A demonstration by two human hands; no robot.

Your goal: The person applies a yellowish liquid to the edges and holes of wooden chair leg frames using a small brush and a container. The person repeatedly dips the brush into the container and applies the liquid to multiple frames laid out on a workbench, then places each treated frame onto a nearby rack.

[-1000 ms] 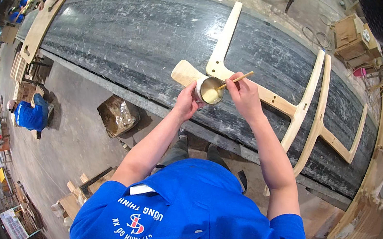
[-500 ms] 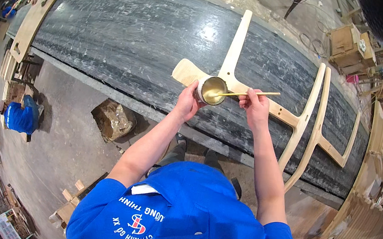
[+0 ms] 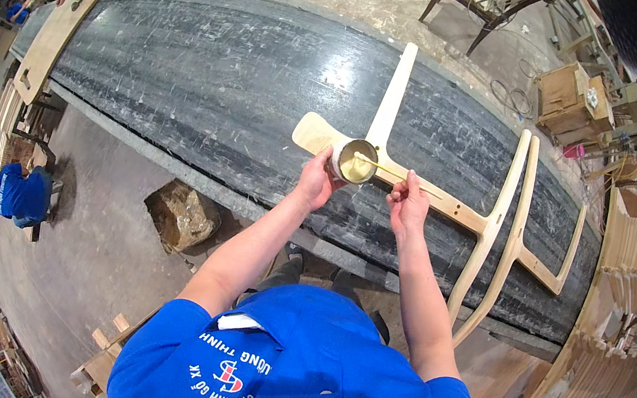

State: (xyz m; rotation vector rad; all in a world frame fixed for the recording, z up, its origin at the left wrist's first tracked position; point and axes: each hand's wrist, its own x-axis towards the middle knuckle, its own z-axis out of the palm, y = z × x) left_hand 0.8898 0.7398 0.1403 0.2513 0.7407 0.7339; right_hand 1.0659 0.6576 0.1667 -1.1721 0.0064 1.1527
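My left hand is wrapped round the side of a small open can tipped toward me. Pale yellow paste lies inside it. Between the fingertips of my right hand is a thin yellowish stick, its tip in the can's mouth with some paste on it. Just beyond and below both hands, a pale wooden frame rests on the dark table; part of it is hidden by the can and my right hand. Dark holes show in its crosspiece.
The long dark table has a scuffed top. A second wooden frame lies at its right end, and a wooden board at its left. A box-like container stands on the floor. A person in blue is low at far left.
The stick now reaches further across the can's mouth, and my right hand is lower and slightly nearer the can. The whole view has shifted a little.
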